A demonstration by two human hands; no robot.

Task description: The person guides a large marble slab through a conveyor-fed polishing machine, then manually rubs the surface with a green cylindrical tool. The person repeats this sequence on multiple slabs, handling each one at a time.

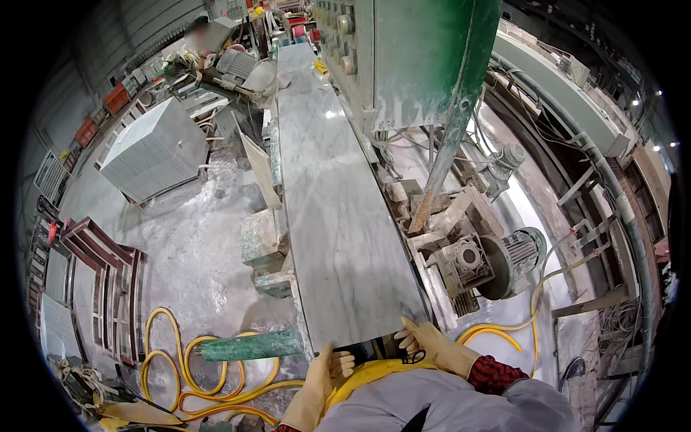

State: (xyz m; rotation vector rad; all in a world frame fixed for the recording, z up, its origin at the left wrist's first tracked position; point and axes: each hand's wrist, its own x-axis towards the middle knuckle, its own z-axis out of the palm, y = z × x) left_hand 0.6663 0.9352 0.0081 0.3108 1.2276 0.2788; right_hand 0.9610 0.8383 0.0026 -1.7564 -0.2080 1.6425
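Observation:
A long grey-and-white marble slab lies flat on a narrow roller machine bed and runs away from me. Both hands wear cream-coloured gloves at its near end. At the near left corner my left hand is closed, thumb up against the edge and fingers curled below it. My right hand is closed at the near right corner, one digit over the slab's top edge and the others bent beneath. How firmly either hand grips is hard to see. A yellow apron shows just behind the hands.
A green control cabinet overhangs the right side. Below it sits a motor with gearbox. A green roller juts out left, above yellow hoses. Farther left are a stacked slab block and dark red frames.

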